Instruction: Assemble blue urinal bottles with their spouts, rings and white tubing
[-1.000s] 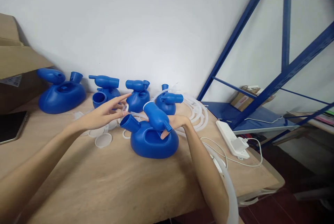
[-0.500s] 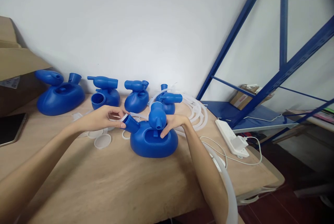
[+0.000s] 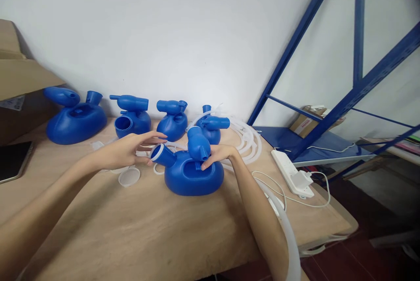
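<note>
A blue plastic urinal bottle (image 3: pixel 193 182) stands upright at the middle of the table, its open neck slanting up to the left. A white ring (image 3: pixel 158 152) sits around the rim of that neck. My left hand (image 3: pixel 131 150) is beside the mouth, thumb and fingers spread apart, nothing held between them. My right hand (image 3: pixel 219 155) grips the bottle from the right, thumb at the handle opening; its other fingers are hidden behind. A rounded blue spout piece (image 3: pixel 198 144) rests on top of the bottle against this hand.
Several similar blue bottles (image 3: pixel 77 123) line the wall. Clear caps (image 3: pixel 129 177) and a white ring (image 3: pixel 159 169) lie near my left hand. Coiled clear tubing (image 3: pixel 251 143), a power strip (image 3: pixel 288 171) and cables are to the right. A cardboard box (image 3: pixel 29 84) and a dark tablet (image 3: pixel 15 158) are left.
My left hand has let go of the white ring at the neck and opened, moving slightly left. The spout piece has turned a little; my right hand keeps its grip.
</note>
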Tool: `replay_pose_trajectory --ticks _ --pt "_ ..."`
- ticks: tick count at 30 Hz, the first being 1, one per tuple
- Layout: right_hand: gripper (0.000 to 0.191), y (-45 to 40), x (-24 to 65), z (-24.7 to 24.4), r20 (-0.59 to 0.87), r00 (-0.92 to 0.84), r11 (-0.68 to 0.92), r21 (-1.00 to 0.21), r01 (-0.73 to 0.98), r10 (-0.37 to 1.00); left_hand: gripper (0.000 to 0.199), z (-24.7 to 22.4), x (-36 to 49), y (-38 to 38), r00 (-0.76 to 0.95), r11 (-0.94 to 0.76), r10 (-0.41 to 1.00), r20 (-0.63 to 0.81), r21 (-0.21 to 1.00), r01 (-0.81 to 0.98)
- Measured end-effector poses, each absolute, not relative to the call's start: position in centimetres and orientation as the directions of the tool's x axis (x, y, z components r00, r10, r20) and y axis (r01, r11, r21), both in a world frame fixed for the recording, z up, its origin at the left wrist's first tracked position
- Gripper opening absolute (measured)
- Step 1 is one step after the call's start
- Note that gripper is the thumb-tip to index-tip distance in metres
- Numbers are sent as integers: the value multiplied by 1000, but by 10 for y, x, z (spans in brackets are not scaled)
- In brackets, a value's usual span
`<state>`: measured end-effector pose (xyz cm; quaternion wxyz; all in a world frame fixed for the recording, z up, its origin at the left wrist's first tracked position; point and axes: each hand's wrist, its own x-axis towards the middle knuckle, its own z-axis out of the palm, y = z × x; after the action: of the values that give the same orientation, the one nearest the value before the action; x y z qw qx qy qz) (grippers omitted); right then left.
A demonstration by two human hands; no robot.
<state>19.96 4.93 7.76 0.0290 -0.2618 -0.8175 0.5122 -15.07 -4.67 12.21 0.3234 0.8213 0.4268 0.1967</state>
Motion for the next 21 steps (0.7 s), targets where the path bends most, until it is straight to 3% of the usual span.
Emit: replay_pose_trajectory --ticks 3,7,15,21 --pt "78 53 203 72 -216 -853 299 -872 387 474 59 119 -152 -46 602 -506 795 66 621 599" --pt "94 59 207 66 -196 -841 265 -892 367 505 38 119 -151 -44 642 -640 740 202 505 579" --pt "96 62 205 60 -185 -833 243 -904 353 521 43 120 -149 -44 619 -634 752 227 504 586" --pt "100 48 202 60 -146 -796 208 -924 322 587 46 118 -149 -48 627 -662 741 241 419 621"
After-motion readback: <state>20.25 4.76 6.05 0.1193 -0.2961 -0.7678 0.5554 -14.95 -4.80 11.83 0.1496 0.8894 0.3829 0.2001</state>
